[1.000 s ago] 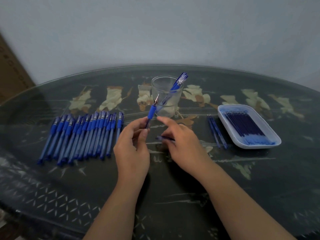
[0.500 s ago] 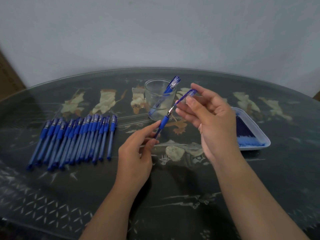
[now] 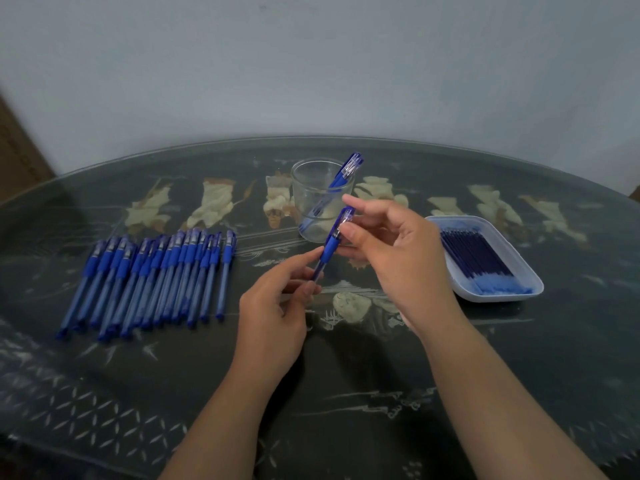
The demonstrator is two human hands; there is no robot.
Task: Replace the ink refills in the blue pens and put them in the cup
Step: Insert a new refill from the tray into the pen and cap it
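STEP: pen (image 3: 331, 244) capped, judged ready for cup (image 3: 305, 197) | LEFT hand (image 3: 273, 306): pinches lower barrel | RIGHT hand (image 3: 391, 251): pinches cap end | AXIS: slants from left hand up toward cup | CUP: just beyond right hand, the nearer one

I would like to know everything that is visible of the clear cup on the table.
The cup is round, clear and colourless, glass by its look, with an open top. It stands upright on the table, behind the right hand. Inside, blue capped pens lean against its right rim, caps above it; their number is unclear. That hand and the held pen hide part of its right wall; contact cannot be told.
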